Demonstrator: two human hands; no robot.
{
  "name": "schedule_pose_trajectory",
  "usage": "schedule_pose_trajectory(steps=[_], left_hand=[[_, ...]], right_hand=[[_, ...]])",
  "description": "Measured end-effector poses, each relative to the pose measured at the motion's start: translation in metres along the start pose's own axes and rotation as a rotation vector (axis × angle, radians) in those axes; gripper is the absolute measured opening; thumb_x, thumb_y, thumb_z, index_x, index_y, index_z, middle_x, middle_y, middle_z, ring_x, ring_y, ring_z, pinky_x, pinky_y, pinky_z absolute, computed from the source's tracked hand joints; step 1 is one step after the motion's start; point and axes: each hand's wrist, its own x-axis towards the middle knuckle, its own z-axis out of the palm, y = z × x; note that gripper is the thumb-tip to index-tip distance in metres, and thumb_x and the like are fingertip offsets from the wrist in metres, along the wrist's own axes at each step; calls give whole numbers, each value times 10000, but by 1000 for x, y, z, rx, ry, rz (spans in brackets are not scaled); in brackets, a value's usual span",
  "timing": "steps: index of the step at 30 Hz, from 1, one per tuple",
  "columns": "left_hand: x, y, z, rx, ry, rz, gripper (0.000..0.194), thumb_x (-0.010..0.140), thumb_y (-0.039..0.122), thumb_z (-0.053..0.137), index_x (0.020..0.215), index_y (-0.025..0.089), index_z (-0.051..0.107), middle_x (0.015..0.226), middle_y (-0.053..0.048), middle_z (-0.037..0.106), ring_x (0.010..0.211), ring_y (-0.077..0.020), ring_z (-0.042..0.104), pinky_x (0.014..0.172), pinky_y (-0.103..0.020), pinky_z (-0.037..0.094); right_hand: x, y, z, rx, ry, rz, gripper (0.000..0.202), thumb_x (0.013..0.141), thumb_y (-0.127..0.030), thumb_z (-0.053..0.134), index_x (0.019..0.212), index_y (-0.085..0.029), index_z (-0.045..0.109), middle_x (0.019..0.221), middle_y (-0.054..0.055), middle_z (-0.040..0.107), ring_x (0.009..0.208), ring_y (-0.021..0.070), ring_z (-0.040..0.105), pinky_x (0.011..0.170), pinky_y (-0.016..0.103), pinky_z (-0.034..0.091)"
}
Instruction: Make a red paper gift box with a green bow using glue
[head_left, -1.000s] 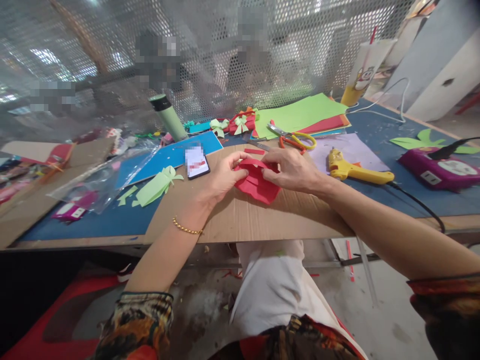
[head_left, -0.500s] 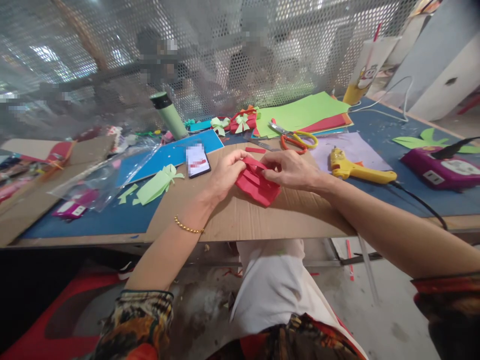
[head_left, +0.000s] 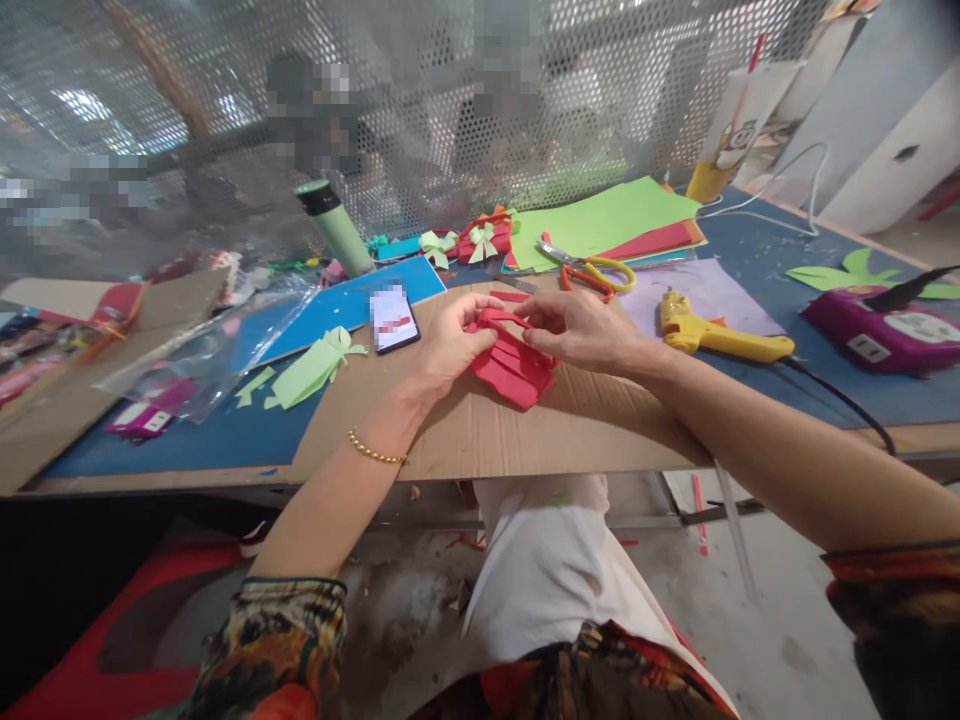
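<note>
A small folded red paper bag (head_left: 516,374) is held just above the cardboard sheet, with a thin red strip looping across its top like a handle. My left hand (head_left: 459,340) pinches the bag's left upper side, thumb in front. On the other side, my right hand (head_left: 576,328) has its fingers closed around the right end of the strip and the bag's edge. The fingertips of both hands are partly hidden. Behind them, a loose red paper strip (head_left: 511,297) lies on the cardboard (head_left: 450,440).
Scissors (head_left: 589,268) rest by green paper sheets (head_left: 600,222). A yellow glue gun (head_left: 720,338) lies right, near a purple power strip (head_left: 885,330). Left are a phone (head_left: 394,320), a light-green paper piece (head_left: 311,368) and a green bottle (head_left: 341,235). A drink cup (head_left: 720,150) stands far right.
The red bag has turned slightly and shifted a little left. Its strip now bows up into a clearer loop. My right hand has moved slightly left; my left hand stays nearly in place.
</note>
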Motion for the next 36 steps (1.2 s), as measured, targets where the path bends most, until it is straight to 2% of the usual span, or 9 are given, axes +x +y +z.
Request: schedule_pose_trajectory(steps=[3,6,10,18,21,24,27,32,36], left_hand=[[0,2,-2,2,18,-17,426,726,2,658,1123,153,691,1040,-34,742,836,-129,679,729,-243,530],[1,2,-5,23,10,17,440,735,49,674,1159,163,690,1170,-64,751,927,-146,699,784,-252,550],[2,-1,-6,57,8,72,419,748,95,690,1161,167,692,1239,-90,753,1015,-180,710,835,-277,566],[1,-2,-4,87,22,43,264,856,207,705,1117,164,707,1138,-84,767,967,-186,708,819,-292,572],[0,1,-7,6,-60,23,413,820,253,787,1213,156,702,1245,-120,760,1079,-221,718,896,-322,590],[0,4,-11,-101,-185,-23,614,723,153,798,1328,156,692,1294,-134,760,1147,-242,730,951,-341,602],[-2,7,-12,-143,-223,-70,564,701,133,802,1262,140,740,1213,-130,791,1106,-247,753,934,-343,612],[-3,9,-8,-151,-152,-140,400,680,117,766,1080,128,768,1031,-80,820,951,-198,757,899,-322,601],[-4,10,-6,-126,-91,-144,402,649,96,733,1049,132,762,974,-57,814,881,-183,741,825,-301,588]], right_hand=[[0,0,-1,-51,19,32,330,871,-237,616,1113,-133,815,750,29,706,678,157,590,659,297,409],[1,1,-2,-105,-27,85,125,857,-173,619,859,-169,744,707,14,659,662,147,557,643,303,382],[3,5,0,-76,-99,133,241,909,-147,610,679,-205,566,642,-6,565,617,126,496,606,300,356],[3,-2,-2,-138,-72,124,246,908,-136,601,686,-214,529,633,-13,544,615,132,468,643,317,342],[3,-5,-4,-124,-44,152,213,901,-127,596,709,-209,553,636,-21,543,627,131,480,654,307,347],[3,-3,-7,-107,-16,161,212,909,-134,603,712,-204,564,620,-27,514,629,131,480,647,302,347],[3,-1,-7,-96,-2,139,213,922,-168,606,714,-201,578,616,-27,497,629,133,478,647,300,355],[1,-2,-6,-50,-28,100,225,978,-348,608,862,-181,703,661,-18,539,638,140,486,639,297,356],[0,-3,-5,-48,-40,78,209,886,-366,722,942,-166,748,739,3,617,684,152,530,659,305,369]])
